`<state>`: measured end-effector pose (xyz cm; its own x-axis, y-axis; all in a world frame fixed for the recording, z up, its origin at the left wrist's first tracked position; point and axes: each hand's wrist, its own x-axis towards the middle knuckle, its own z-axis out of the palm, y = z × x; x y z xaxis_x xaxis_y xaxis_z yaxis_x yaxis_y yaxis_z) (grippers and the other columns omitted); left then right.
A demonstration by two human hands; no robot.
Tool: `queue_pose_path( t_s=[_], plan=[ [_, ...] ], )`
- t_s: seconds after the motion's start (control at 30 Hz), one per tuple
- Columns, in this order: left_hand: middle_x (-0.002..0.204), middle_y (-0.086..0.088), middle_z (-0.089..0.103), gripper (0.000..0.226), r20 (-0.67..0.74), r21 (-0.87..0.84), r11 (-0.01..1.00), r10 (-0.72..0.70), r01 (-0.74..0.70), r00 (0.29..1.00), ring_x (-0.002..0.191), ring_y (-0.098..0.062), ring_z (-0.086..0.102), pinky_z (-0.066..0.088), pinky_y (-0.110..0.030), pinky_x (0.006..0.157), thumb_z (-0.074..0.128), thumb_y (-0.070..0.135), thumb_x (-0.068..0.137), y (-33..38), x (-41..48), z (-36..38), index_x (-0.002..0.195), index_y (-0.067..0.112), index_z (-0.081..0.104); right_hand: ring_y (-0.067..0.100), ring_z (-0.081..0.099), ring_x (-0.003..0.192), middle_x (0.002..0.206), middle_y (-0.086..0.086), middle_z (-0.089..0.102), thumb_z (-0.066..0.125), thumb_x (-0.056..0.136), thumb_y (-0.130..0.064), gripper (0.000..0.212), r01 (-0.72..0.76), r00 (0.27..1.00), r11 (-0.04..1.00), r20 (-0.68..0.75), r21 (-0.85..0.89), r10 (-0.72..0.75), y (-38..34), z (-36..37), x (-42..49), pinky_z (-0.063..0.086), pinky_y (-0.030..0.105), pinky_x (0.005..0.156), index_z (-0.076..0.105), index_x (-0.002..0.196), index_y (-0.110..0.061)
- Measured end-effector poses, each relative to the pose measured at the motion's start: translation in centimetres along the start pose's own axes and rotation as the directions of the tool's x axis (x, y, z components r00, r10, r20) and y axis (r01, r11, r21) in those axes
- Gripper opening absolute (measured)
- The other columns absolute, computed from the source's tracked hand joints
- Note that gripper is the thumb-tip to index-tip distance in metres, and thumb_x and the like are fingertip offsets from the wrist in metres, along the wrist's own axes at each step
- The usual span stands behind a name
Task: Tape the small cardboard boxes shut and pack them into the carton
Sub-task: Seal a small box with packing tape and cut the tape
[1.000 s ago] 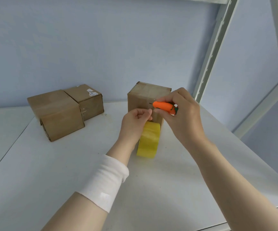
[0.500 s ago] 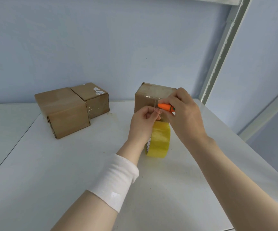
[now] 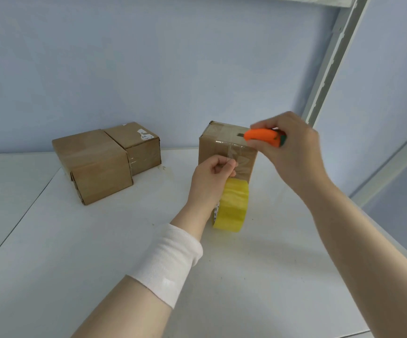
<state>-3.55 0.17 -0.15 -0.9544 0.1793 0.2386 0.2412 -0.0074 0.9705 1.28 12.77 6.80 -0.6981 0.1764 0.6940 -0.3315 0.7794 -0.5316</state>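
A small cardboard box (image 3: 219, 140) stands at the back of the white table, with clear tape across its top and down its near face. My left hand (image 3: 212, 181) pinches the strip of tape in front of that face. Below this hand hangs a yellow tape roll (image 3: 232, 206), its lower edge near the table. My right hand (image 3: 290, 152) grips an orange cutter (image 3: 262, 137), held just above the box's near top edge, its short blade pointing left.
Two more brown cardboard boxes (image 3: 95, 164) (image 3: 137, 146) sit side by side at the back left. The white table (image 3: 75, 252) has a seam on its left and an edge on the right. A white shelf post (image 3: 329, 59) rises at the back right.
My right hand has lifted the orange cutter up and to the right, away from the tape. My left hand still pinches the tape strip, and the roll hangs below it.
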Motion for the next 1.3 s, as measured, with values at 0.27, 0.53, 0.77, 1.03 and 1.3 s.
queue_pose_path(
  t_s=[0.27, 0.53, 0.77, 1.03, 1.3],
  plan=[
    [0.069, 0.008, 0.062, 0.016, 0.108, 0.118, 0.992, 0.035, -0.048, 0.994, 0.067, 0.0, 0.056, 0.043, -0.015, 0.066, 0.058, 0.017, 0.091, 0.1, 0.1, -1.9, 0.076, 0.022, 0.063, 0.004, 0.049, 0.089, 0.099, -0.011, 0.06, 0.072, 0.078, -0.028, 0.021, -0.149, 0.982, 0.986, 0.102, -0.075, 0.156, 0.6, 2.1, 1.7, 0.039, 0.02, 0.081, 0.067, 0.098, -0.026],
    [0.069, 0.018, 0.064, 0.02, 0.009, 0.001, 0.974, 0.226, -0.226, 0.974, 0.075, -0.001, 0.058, 0.044, -0.016, 0.077, 0.059, 0.016, 0.09, 2.0, -1.7, -4.9, 0.074, 0.026, 0.063, -0.002, 0.057, 0.067, 0.079, -0.023, 0.062, 0.077, 0.075, -0.022, 0.019, -0.269, 0.963, 0.892, 0.096, 0.365, 0.251, -2.6, 2.5, -0.3, 0.043, 0.012, 0.06, 0.064, 0.085, -0.03],
    [0.072, 0.015, 0.065, 0.014, -0.009, 0.002, 0.972, 0.235, -0.235, 0.972, 0.077, -0.006, 0.06, 0.046, -0.024, 0.08, 0.059, 0.018, 0.09, 2.5, -2.9, -7.1, 0.078, 0.023, 0.063, -0.001, 0.052, 0.057, 0.078, -0.006, 0.063, 0.072, 0.08, -0.018, 0.01, -0.447, 0.891, 0.739, 0.326, 0.504, 0.316, -3.9, 5.5, -1.3, 0.042, 0.014, 0.047, 0.066, 0.088, -0.022],
    [0.071, 0.016, 0.066, 0.015, -0.098, 0.093, 0.979, 0.193, -0.184, 0.976, 0.075, -0.001, 0.062, 0.046, -0.023, 0.079, 0.06, 0.022, 0.089, 1.6, -3.2, -9.4, 0.075, 0.027, 0.063, 0.005, 0.05, 0.063, 0.089, -0.006, 0.065, 0.067, 0.083, -0.03, 0.013, -0.481, 0.858, 0.716, 0.441, 0.506, 0.264, -5.8, 7.8, -2.6, 0.045, 0.014, 0.056, 0.068, 0.095, -0.027],
    [0.082, 0.018, 0.063, 0.022, -0.083, 0.296, 0.944, 0.175, -0.143, 0.981, 0.081, 0.008, 0.056, 0.035, 0.001, 0.069, 0.075, 0.027, 0.076, 1.8, -3.6, -10.3, 0.091, 0.027, 0.059, 0.012, 0.062, 0.099, 0.104, -0.006, 0.068, 0.07, 0.081, -0.015, 0.028, -0.355, 0.933, 0.782, 0.245, 0.512, 0.264, -6.8, 9.9, -3.2, 0.051, 0.031, 0.089, 0.065, 0.092, -0.04]
  ],
)
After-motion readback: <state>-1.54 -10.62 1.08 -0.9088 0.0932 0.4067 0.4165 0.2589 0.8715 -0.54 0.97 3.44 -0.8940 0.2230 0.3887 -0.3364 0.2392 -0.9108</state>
